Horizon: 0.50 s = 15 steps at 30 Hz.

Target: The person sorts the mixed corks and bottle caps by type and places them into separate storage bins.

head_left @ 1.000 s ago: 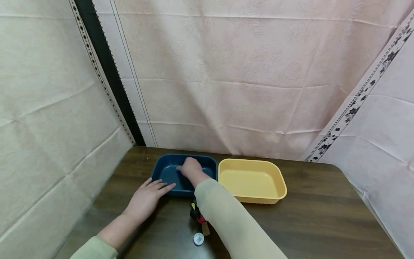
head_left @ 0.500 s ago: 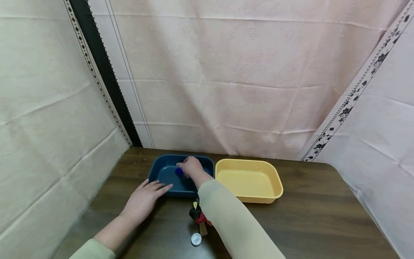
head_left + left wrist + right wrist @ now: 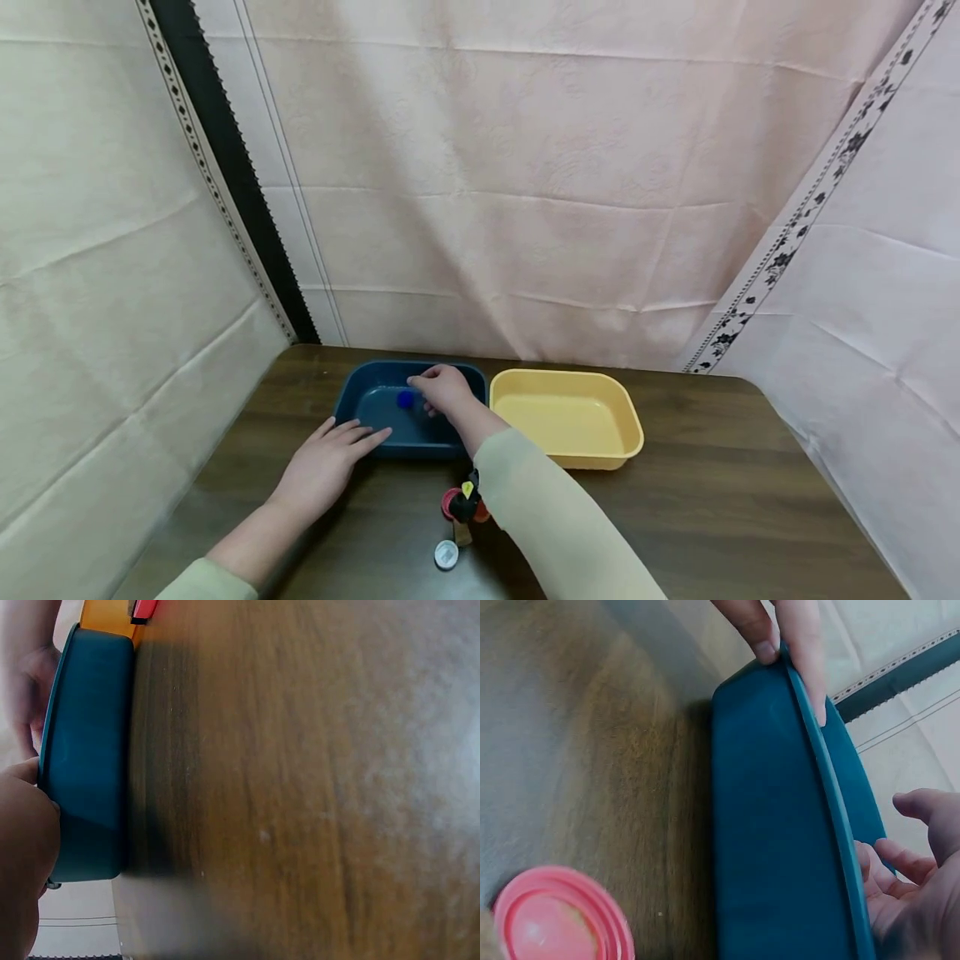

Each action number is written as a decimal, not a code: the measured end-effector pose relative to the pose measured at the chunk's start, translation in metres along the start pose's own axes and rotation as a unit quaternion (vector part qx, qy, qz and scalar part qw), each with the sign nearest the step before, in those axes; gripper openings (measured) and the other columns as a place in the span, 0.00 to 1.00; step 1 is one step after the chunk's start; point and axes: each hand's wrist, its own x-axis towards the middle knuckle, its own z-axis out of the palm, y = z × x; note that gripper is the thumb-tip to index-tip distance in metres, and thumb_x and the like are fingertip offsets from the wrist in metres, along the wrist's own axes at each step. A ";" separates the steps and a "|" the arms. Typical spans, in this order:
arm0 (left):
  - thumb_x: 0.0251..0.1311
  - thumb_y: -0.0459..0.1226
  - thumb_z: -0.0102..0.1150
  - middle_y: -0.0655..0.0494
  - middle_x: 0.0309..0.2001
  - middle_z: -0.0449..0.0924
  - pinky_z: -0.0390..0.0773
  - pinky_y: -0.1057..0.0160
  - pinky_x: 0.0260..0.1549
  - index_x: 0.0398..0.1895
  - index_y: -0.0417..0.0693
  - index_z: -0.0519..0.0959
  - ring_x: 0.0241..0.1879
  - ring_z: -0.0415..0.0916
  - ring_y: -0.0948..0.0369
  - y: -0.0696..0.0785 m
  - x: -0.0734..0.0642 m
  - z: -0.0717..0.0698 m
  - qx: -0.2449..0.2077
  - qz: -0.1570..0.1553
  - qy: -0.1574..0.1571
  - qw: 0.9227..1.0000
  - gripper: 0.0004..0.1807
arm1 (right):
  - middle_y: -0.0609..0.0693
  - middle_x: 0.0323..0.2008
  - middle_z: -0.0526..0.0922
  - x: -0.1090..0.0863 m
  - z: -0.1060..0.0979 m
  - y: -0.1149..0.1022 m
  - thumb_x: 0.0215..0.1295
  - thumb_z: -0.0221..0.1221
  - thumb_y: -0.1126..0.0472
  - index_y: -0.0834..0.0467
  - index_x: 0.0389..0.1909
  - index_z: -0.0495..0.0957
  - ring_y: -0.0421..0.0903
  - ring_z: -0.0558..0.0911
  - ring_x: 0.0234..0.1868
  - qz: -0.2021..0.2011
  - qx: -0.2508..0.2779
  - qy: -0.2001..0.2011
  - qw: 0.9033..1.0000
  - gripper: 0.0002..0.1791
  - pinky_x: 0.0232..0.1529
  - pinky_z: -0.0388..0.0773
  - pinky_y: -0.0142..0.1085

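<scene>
A small round bright-blue piece (image 3: 405, 400) lies in the dark blue tray (image 3: 360, 446). My right hand (image 3: 442, 388) reaches over the tray's far right part, its fingers loose and spread near the blue piece. In the right wrist view that hand (image 3: 915, 877) shows inside the tray with nothing in its fingers. My left hand (image 3: 318, 471) holds the tray's near left corner. In the right wrist view its fingers (image 3: 810, 652) lie on both sides of the rim.
A yellow tray (image 3: 566, 461) stands right beside the blue one. In front lie a white cap (image 3: 446, 555), a pinkish-red round lid (image 3: 450, 502), a black piece with yellow (image 3: 462, 506) and a brown piece (image 3: 462, 533). Light cloth (image 3: 562, 167) hangs behind the wooden table (image 3: 712, 500).
The right hand has let go of the blue piece, which now shows in the tray, and has drawn slightly right of it. More of the red lid shows. The left hand stays at the corner.
</scene>
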 end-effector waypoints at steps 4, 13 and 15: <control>0.63 0.30 0.62 0.52 0.58 0.81 0.61 0.37 0.66 0.67 0.63 0.74 0.63 0.72 0.46 0.001 -0.001 0.000 -0.001 -0.004 -0.002 1.000 0.30 | 0.59 0.42 0.83 -0.010 -0.004 -0.001 0.65 0.63 0.45 0.52 0.48 0.78 0.53 0.84 0.36 -0.003 -0.003 -0.001 1.000 0.18 0.35 0.83 0.35; 0.64 0.30 0.61 0.53 0.57 0.81 0.61 0.37 0.66 0.67 0.64 0.75 0.63 0.72 0.47 0.002 0.001 0.003 -0.004 -0.006 0.008 1.000 0.29 | 0.58 0.40 0.83 -0.033 -0.023 0.001 0.65 0.63 0.44 0.50 0.48 0.79 0.50 0.83 0.31 -0.042 -0.038 -0.010 0.998 0.18 0.33 0.83 0.37; 0.64 0.30 0.61 0.53 0.57 0.81 0.61 0.37 0.66 0.66 0.63 0.75 0.63 0.72 0.47 0.001 0.000 0.002 -0.006 -0.007 0.008 1.000 0.29 | 0.57 0.40 0.83 -0.039 -0.026 0.002 0.65 0.63 0.43 0.50 0.48 0.80 0.50 0.83 0.31 -0.051 -0.042 -0.018 0.998 0.18 0.31 0.82 0.36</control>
